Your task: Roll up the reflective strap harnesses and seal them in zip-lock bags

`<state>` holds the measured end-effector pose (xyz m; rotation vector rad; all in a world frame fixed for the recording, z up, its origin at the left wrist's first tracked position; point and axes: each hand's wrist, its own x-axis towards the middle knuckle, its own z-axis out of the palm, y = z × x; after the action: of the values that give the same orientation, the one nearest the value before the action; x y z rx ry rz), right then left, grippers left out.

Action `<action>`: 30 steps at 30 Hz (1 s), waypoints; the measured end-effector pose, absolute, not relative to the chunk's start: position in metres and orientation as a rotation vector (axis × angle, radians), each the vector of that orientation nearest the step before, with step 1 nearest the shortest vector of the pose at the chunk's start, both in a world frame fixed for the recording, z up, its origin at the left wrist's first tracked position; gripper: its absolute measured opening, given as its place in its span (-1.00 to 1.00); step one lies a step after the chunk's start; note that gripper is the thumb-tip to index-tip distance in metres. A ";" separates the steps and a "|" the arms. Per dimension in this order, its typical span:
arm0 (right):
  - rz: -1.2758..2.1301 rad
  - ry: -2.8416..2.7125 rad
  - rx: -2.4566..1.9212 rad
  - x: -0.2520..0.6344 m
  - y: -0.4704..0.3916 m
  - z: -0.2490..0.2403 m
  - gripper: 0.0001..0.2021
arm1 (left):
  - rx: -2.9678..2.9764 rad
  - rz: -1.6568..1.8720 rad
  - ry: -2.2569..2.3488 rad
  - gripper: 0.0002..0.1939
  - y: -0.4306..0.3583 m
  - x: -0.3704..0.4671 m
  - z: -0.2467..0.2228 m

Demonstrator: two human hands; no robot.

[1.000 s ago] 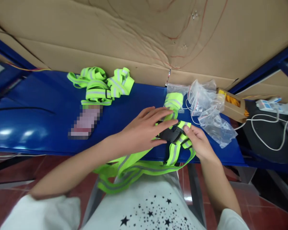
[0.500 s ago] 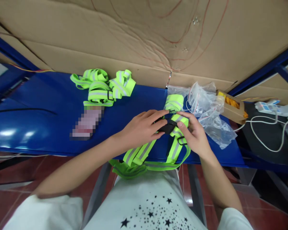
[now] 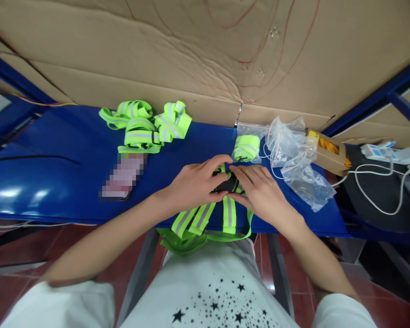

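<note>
Head camera looks down past a white shirt with black stars (image 3: 215, 296) to the near edge of the blue table (image 3: 54, 182), where loops of a neon-yellow reflective strap (image 3: 205, 218) spill over the rim toward the lap, likely left hanging so the slack stays out of the way. Both hands meet at the strap's black buckle (image 3: 227, 184): the left hand (image 3: 194, 187) curls its fingers around it from one side, thumb underneath, while the right hand (image 3: 259, 193) lies flatter, fingertips pressing the same buckle from the other side, so the piece is pinned between them against the tabletop. Whether the buckle halves are joined I cannot tell, as the fingers cover it. Just beyond the hands sits a rolled strap (image 3: 246, 148) inside a clear bag, beside a heap of empty plastic bags (image 3: 294, 159) and a small cardboard box (image 3: 326, 150). Farther left lies a pile of folded straps (image 3: 145, 125), and a cardboard sheet (image 3: 191, 54) backs the table.
</note>
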<state>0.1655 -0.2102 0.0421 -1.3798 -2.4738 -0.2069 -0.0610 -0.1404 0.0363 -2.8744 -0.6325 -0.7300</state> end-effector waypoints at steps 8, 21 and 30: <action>-0.091 -2.434 -1.363 0.177 -0.205 0.041 -0.38 | -2.980 -0.731 -0.721 -0.73 -0.135 -0.058 0.026; 0.249 -2.276 -1.055 0.192 -0.166 0.076 -0.40 | -3.158 -0.684 -0.991 -0.32 -0.118 -0.082 0.098; 0.537 -1.759 -1.152 0.217 -0.136 0.094 -0.36 | -3.025 -1.270 -1.367 -0.40 -0.090 -0.135 0.150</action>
<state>0.2168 -0.1363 0.0940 -1.1523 -1.7592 0.5369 -0.1354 -0.0899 0.1498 -3.0249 -1.3671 -1.2698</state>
